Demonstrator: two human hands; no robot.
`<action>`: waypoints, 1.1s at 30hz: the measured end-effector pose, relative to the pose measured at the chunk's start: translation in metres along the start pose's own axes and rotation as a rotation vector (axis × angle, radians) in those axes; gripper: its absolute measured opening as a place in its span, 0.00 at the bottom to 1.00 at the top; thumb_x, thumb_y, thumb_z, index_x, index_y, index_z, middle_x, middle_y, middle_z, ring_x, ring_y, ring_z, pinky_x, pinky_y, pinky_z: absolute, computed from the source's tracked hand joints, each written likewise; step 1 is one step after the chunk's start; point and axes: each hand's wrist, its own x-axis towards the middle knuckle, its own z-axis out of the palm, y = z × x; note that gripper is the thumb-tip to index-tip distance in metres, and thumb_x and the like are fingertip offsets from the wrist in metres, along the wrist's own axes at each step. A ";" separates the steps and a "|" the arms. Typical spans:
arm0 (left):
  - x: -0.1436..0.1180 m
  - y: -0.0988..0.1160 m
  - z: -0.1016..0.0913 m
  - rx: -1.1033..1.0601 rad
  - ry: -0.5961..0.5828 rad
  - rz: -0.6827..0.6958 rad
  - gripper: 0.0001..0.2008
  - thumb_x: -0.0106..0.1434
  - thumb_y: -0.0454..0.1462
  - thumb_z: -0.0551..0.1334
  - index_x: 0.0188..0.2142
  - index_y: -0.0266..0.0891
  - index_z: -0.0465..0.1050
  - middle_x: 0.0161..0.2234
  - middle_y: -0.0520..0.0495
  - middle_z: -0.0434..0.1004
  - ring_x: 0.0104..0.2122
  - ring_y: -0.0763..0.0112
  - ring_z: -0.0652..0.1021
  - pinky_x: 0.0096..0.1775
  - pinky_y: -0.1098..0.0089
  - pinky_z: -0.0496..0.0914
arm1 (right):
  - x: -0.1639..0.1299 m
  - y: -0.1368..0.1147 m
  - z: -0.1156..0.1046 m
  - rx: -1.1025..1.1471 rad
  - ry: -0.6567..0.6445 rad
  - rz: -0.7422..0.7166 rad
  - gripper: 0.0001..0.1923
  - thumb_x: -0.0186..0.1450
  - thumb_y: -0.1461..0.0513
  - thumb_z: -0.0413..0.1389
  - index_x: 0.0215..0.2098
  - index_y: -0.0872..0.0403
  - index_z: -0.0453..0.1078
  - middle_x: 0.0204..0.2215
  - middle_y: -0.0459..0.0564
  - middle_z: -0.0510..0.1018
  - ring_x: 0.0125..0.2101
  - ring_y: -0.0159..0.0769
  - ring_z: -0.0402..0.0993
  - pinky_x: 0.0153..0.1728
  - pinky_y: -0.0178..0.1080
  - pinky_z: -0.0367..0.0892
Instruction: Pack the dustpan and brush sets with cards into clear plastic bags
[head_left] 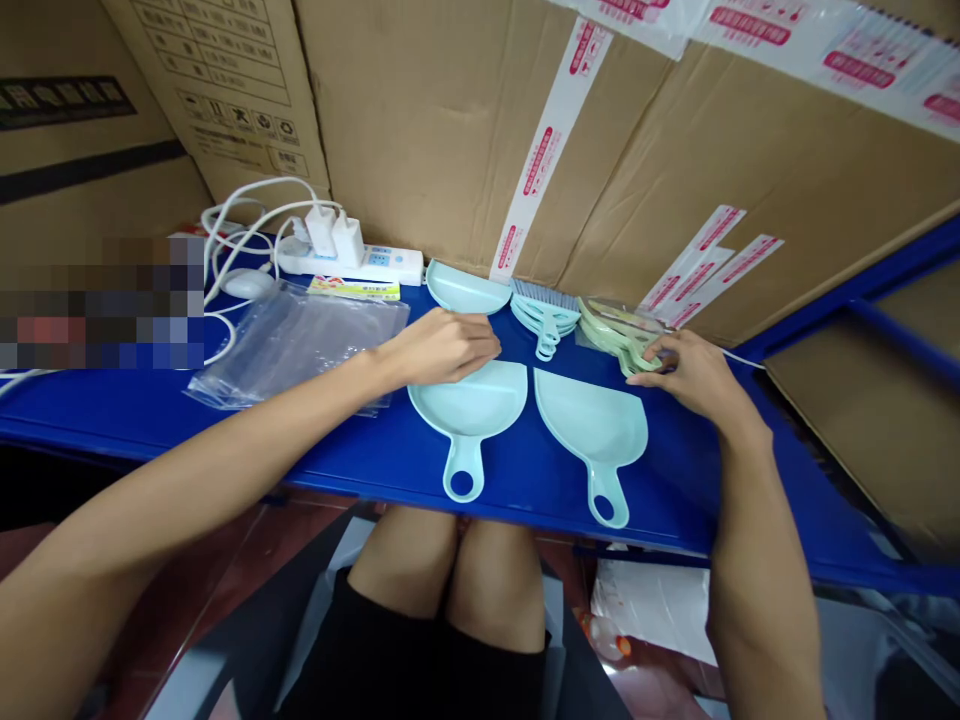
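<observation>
My left hand (451,346) is closed, fingers curled down, over the back edge of a light blue dustpan (469,395) and just in front of another light blue dustpan (466,290). What its fingers hold, if anything, is hidden. My right hand (694,370) has thumb and fingers closed around the near end of a stack of pale green handled pieces (611,335), partly under clear plastic. Between the hands lies a third light blue dustpan (596,420), handle toward me. Behind it sit several nested light blue brushes (546,318) with grey bristles.
Clear plastic bags (300,335) lie left on the blue table (517,475). A white power strip (390,265) with chargers (334,235) and cables stands behind them. Large cardboard boxes (435,130) wall off the back. A blue metal bar (900,345) runs along the right.
</observation>
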 end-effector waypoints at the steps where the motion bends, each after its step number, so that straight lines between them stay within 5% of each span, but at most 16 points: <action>1: 0.000 -0.002 -0.002 0.033 -0.004 -0.016 0.16 0.76 0.38 0.54 0.44 0.40 0.82 0.42 0.42 0.86 0.47 0.60 0.80 0.43 0.64 0.75 | 0.001 0.001 0.000 -0.010 -0.011 -0.010 0.26 0.63 0.37 0.61 0.37 0.50 0.70 0.37 0.59 0.75 0.39 0.55 0.75 0.45 0.51 0.67; 6: -0.002 -0.017 -0.012 0.194 -0.085 -0.161 0.14 0.75 0.41 0.58 0.46 0.39 0.82 0.43 0.40 0.85 0.50 0.53 0.78 0.42 0.62 0.73 | 0.000 0.010 0.003 0.071 0.015 -0.006 0.28 0.60 0.38 0.64 0.41 0.50 0.69 0.41 0.58 0.76 0.41 0.53 0.74 0.45 0.50 0.68; 9: -0.006 -0.025 -0.011 0.179 -0.173 -0.176 0.10 0.72 0.39 0.62 0.46 0.41 0.83 0.45 0.42 0.85 0.50 0.54 0.78 0.42 0.63 0.73 | -0.008 0.015 -0.001 0.183 0.024 -0.022 0.40 0.57 0.39 0.68 0.58 0.52 0.67 0.54 0.62 0.73 0.49 0.53 0.73 0.48 0.48 0.70; 11: -0.007 -0.029 -0.007 0.153 -0.184 -0.180 0.09 0.71 0.36 0.62 0.45 0.41 0.82 0.46 0.43 0.85 0.49 0.57 0.80 0.42 0.65 0.73 | -0.013 0.012 -0.008 0.205 0.143 -0.024 0.47 0.57 0.40 0.68 0.66 0.51 0.62 0.61 0.63 0.69 0.56 0.55 0.70 0.51 0.49 0.71; 15: -0.006 -0.033 0.004 0.135 -0.131 -0.188 0.10 0.73 0.37 0.61 0.44 0.39 0.82 0.46 0.43 0.84 0.47 0.60 0.81 0.41 0.68 0.73 | -0.007 -0.021 -0.017 0.194 0.372 -0.058 0.26 0.68 0.45 0.58 0.57 0.51 0.71 0.52 0.57 0.75 0.52 0.51 0.73 0.52 0.51 0.70; 18: -0.004 -0.033 0.007 0.138 -0.105 -0.176 0.10 0.74 0.38 0.61 0.43 0.38 0.82 0.44 0.42 0.84 0.46 0.60 0.81 0.40 0.68 0.73 | 0.010 -0.069 -0.011 0.169 0.209 -0.191 0.15 0.72 0.51 0.54 0.49 0.51 0.75 0.48 0.55 0.78 0.44 0.46 0.76 0.49 0.46 0.70; 23: -0.004 -0.029 -0.001 0.196 -0.087 -0.152 0.14 0.76 0.43 0.60 0.45 0.37 0.82 0.44 0.40 0.83 0.46 0.60 0.81 0.37 0.68 0.71 | 0.043 -0.136 0.013 -0.056 -0.052 -0.290 0.16 0.69 0.57 0.59 0.54 0.51 0.75 0.50 0.56 0.79 0.40 0.44 0.77 0.41 0.40 0.65; 28: -0.004 -0.024 -0.015 0.274 -0.008 -0.157 0.19 0.78 0.44 0.55 0.43 0.36 0.82 0.42 0.38 0.83 0.45 0.57 0.80 0.35 0.66 0.68 | 0.055 -0.148 0.027 -0.145 -0.113 -0.271 0.13 0.69 0.61 0.57 0.49 0.51 0.79 0.44 0.54 0.83 0.43 0.46 0.77 0.41 0.40 0.62; 33: -0.003 -0.022 -0.020 0.336 0.041 -0.158 0.22 0.79 0.42 0.51 0.39 0.36 0.82 0.38 0.38 0.82 0.40 0.57 0.80 0.30 0.64 0.62 | 0.057 -0.146 0.016 -0.039 0.009 -0.215 0.15 0.69 0.63 0.53 0.46 0.55 0.82 0.43 0.56 0.86 0.42 0.46 0.80 0.45 0.43 0.66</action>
